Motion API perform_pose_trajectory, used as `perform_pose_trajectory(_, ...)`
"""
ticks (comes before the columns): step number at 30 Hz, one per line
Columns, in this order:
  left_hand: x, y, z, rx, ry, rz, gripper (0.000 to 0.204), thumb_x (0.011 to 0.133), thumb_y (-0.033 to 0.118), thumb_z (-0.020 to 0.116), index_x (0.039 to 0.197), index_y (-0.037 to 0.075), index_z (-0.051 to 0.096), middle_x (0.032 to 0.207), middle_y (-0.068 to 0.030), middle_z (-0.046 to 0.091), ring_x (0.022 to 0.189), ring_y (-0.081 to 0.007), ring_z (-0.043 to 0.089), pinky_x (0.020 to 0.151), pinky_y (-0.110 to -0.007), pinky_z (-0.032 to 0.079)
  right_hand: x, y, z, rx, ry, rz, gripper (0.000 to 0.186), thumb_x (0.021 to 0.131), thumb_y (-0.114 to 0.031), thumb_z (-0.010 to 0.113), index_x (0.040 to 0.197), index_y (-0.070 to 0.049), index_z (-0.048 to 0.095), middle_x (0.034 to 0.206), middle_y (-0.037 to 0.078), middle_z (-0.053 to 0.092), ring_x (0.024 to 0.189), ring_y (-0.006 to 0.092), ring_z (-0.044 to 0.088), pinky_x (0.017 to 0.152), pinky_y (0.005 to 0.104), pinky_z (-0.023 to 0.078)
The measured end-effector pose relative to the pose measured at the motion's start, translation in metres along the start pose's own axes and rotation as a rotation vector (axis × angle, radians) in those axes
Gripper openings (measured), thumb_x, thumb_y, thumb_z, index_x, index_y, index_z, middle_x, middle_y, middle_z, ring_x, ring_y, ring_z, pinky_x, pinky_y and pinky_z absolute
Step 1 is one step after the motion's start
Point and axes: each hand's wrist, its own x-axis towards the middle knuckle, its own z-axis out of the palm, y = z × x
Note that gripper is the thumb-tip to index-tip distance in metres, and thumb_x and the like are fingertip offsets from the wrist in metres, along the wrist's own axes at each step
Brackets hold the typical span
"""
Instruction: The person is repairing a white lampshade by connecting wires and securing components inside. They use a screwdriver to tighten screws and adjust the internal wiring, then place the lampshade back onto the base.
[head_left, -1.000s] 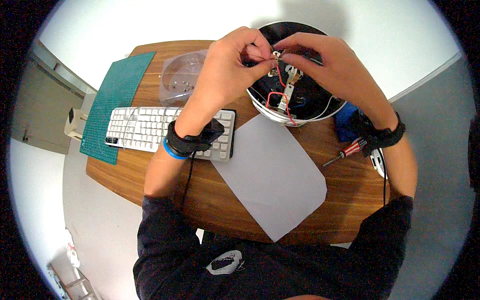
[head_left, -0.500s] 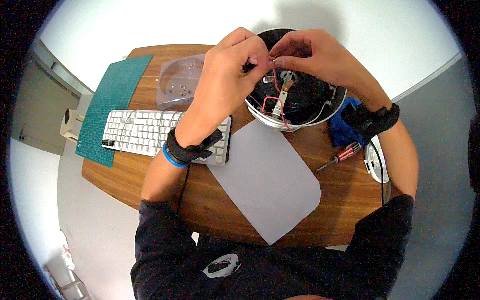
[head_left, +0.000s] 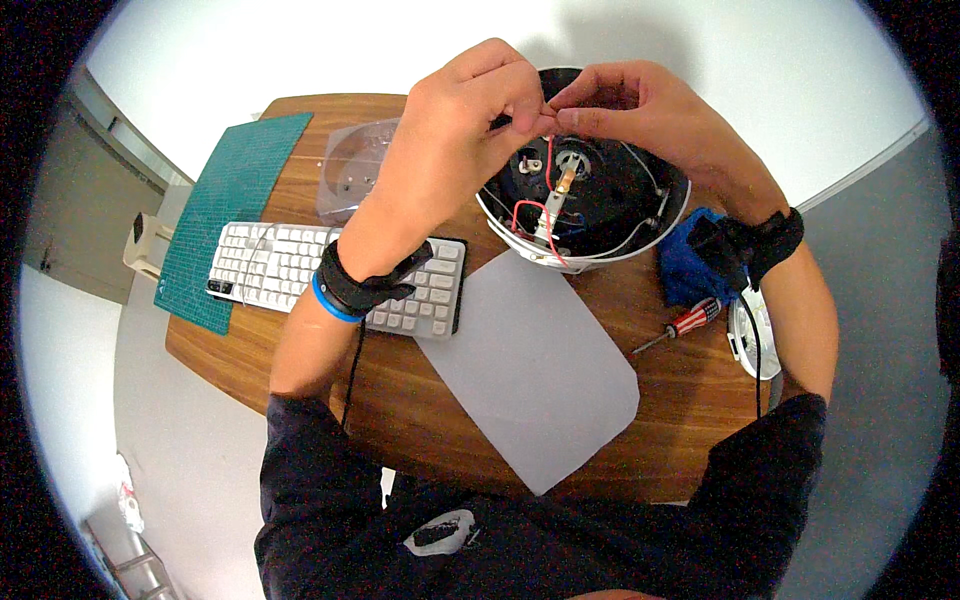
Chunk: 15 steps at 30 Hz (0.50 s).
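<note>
Above a round white-rimmed appliance housing (head_left: 520, 250) with a black inside, my two hands meet fingertip to fingertip. My left hand (head_left: 465, 125) is closed in a pinch, and my right hand (head_left: 655, 115) pinches opposite it with thumb and forefinger. A red wire (head_left: 550, 160) rises from the housing to these fingertips, and its upper end is hidden between them. Inside the housing sit a metal bracket strip (head_left: 553, 205), another loop of red wire (head_left: 530, 204) and a grey lead along the wall.
A screwdriver (head_left: 692, 318) lies right of a grey sheet (head_left: 540, 370), near a blue cloth (head_left: 685, 265) and a white round part (head_left: 752, 335). Leftward are a white keyboard (head_left: 285, 260), a clear plastic tray (head_left: 345, 170) with small parts, and a green cutting mat (head_left: 235, 185).
My left forearm has shifted slightly left, and its hand is a little higher. The housing appears slightly further left. Both hands stay pinched together at the red wire.
</note>
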Motion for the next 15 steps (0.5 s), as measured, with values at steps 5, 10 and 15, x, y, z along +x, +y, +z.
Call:
perform_pose_trajectory(5, 0.003, -0.001, -0.002, 0.02, -0.012, 0.031, 0.029, 0.086, -0.002, 0.087, 0.081, 0.005, 0.059, 0.1, -0.0081, 0.072, 0.088, -0.0234, 0.076, 0.077, -0.035, 0.061, -0.002, -0.002, 0.001, 0.052, 0.002, 0.038, 0.032, 0.103, -0.025, 0.082, 0.123, -0.001, 0.079, 0.115, 0.006, 0.082, 0.107, 0.0126, 0.075, 0.098, 0.0281, 0.058)
perform_pose_trajectory(10, 0.007, 0.006, -0.008, 0.064, -0.041, 0.073, 0.026, 0.088, 0.001, 0.086, 0.083, 0.003, 0.06, 0.101, -0.0081, 0.072, 0.089, -0.0245, 0.076, 0.076, -0.036, 0.062, -0.006, -0.006, 0.005, 0.079, 0.025, 0.014, 0.04, 0.102, -0.035, 0.082, 0.123, -0.001, 0.082, 0.112, 0.006, 0.082, 0.102, 0.0127, 0.075, 0.094, 0.0295, 0.059)
perform_pose_trajectory(15, 0.012, 0.004, -0.01, 0.097, -0.043, 0.092, 0.028, 0.087, 0.002, 0.087, 0.083, 0.003, 0.059, 0.098, -0.0079, 0.071, 0.089, -0.0241, 0.077, 0.075, -0.036, 0.062, -0.005, -0.013, -0.001, 0.062, -0.006, 0.127, 0.032, 0.105, -0.025, 0.081, 0.125, -0.001, 0.078, 0.109, 0.002, 0.078, 0.098, 0.0074, 0.069, 0.088, 0.0245, 0.056)
